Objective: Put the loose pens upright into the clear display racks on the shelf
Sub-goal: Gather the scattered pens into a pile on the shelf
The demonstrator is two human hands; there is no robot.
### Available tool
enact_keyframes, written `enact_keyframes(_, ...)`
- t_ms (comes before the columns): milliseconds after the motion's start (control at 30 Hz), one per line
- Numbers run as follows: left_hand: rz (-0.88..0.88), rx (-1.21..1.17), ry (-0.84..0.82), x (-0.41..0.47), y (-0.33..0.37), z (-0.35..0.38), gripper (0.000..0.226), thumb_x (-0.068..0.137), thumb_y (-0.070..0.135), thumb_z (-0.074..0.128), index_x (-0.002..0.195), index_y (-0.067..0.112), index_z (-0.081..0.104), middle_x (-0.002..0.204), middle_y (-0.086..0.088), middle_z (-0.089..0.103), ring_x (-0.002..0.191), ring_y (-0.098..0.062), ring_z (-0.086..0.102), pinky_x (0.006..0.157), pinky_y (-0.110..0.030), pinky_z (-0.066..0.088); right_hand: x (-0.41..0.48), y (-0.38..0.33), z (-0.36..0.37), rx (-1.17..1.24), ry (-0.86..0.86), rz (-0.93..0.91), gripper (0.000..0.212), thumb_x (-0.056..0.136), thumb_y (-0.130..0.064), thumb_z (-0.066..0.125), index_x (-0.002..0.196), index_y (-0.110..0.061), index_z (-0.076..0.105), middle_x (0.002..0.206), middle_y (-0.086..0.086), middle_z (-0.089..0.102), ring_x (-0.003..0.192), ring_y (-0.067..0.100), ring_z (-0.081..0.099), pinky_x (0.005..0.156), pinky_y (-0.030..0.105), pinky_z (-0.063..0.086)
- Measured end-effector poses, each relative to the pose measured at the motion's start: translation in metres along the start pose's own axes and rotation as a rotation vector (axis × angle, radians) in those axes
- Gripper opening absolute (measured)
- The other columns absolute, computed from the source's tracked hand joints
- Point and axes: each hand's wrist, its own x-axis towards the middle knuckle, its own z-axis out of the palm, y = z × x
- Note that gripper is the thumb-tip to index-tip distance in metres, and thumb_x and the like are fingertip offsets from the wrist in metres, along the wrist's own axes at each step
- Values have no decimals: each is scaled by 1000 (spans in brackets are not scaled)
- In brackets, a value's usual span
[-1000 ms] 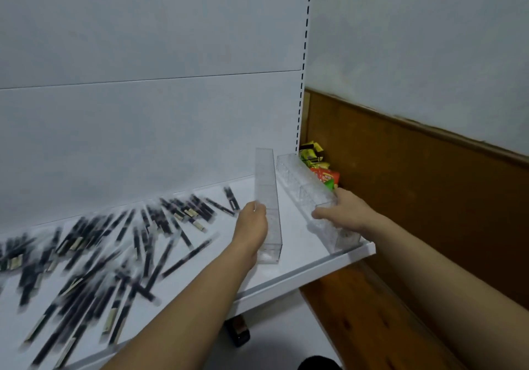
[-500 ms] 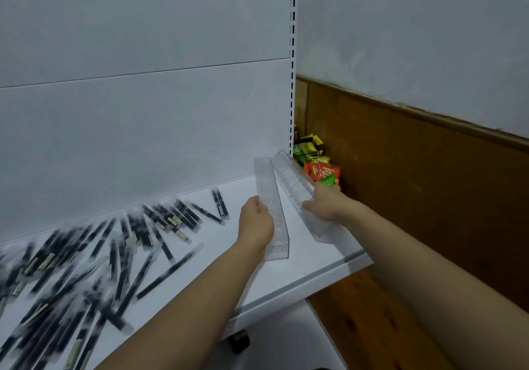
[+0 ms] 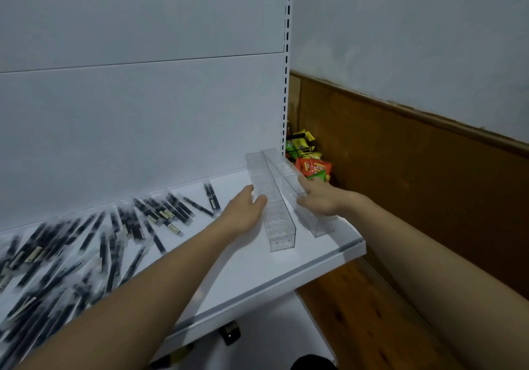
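The shelf (image 3: 257, 272) is plain white, like the back panel (image 3: 143, 112) above it; the upright (image 3: 287, 55) at the shelf's right end carries a column of dark slots. On the shelf's left part lie pens (image 3: 120, 235), black with pale yellowish labels. At its right end the left rack (image 3: 279, 232) and right rack (image 3: 286, 172) are clear, colourless. Beyond that end sit red, green and yellow packets (image 3: 312, 166) against brown panelling (image 3: 400, 169) under a pale grey wall (image 3: 400, 40).
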Motion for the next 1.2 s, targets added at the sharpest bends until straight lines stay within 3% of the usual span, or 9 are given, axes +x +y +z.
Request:
enact_keyframes(200,209,502,5,-26,-8,-56,59,107,39,35,156,6,27,162,-10,31,149,-26,28,119,-35,22,-23,-22,-2,-84,170,-82,65,110,-37,37,165,-22,6,171,11,8,155,44,6,125,58,14)
enact_keyframes(267,231,615,13,-40,-16,-83,51,106,39,36,142,5,45,143,-10,50,136,-31,44,111,-38,34,-30,-41,-1,-132,215,-142,65,109,-39,37,165,-22,10,172,10,9,156,42,6,125,57,15)
enact_keyframes(333,221,688,48,-59,-26,-112,45,105,39,38,131,4,52,128,-10,55,125,-31,51,103,-39,39,-36,-67,5,-175,239,-212,65,108,-41,39,165,-21,13,172,8,10,157,36,7,125,56,16)
enact_keyframes(500,139,807,111,-118,-68,-187,55,107,40,35,146,2,39,151,-17,42,140,-30,39,115,-39,30,-40,-147,48,-195,196,-373,64,107,-42,44,162,-20,20,169,0,19,156,26,11,121,59,25)
enact_keyframes(567,69,821,128,-140,-96,-216,64,105,48,29,151,5,34,157,-14,37,145,-29,34,118,-39,27,-37,-180,72,-185,182,-439,62,107,-41,45,161,-19,23,167,-1,23,156,24,12,120,57,27)
enact_keyframes(700,-35,831,199,-181,-164,-267,93,83,68,8,138,3,45,141,-16,48,131,-32,45,110,-47,36,-15,-246,125,-154,220,-605,54,105,-39,46,154,-17,37,157,1,39,149,27,27,115,54,36)
enact_keyframes(833,-118,809,253,-193,-231,-303,63,106,46,31,157,9,26,164,-13,25,151,-27,24,122,-45,23,6,-312,168,-144,244,-739,48,105,-33,49,149,-12,45,150,6,47,143,28,35,117,46,34)
enact_keyframes(1033,-206,753,255,-194,-267,-338,63,103,48,29,156,14,29,162,-10,30,149,-27,27,119,-51,27,20,-358,170,-216,93,-730,55,108,-42,43,158,-21,33,166,2,27,156,24,16,124,53,23)
enact_keyframes(1200,-184,730,292,-202,-262,-339,60,105,46,31,157,16,26,163,-8,27,151,-25,24,120,-53,26,15,-369,159,-221,117,-747,54,109,-41,43,157,-18,35,165,3,31,154,23,21,126,44,21)
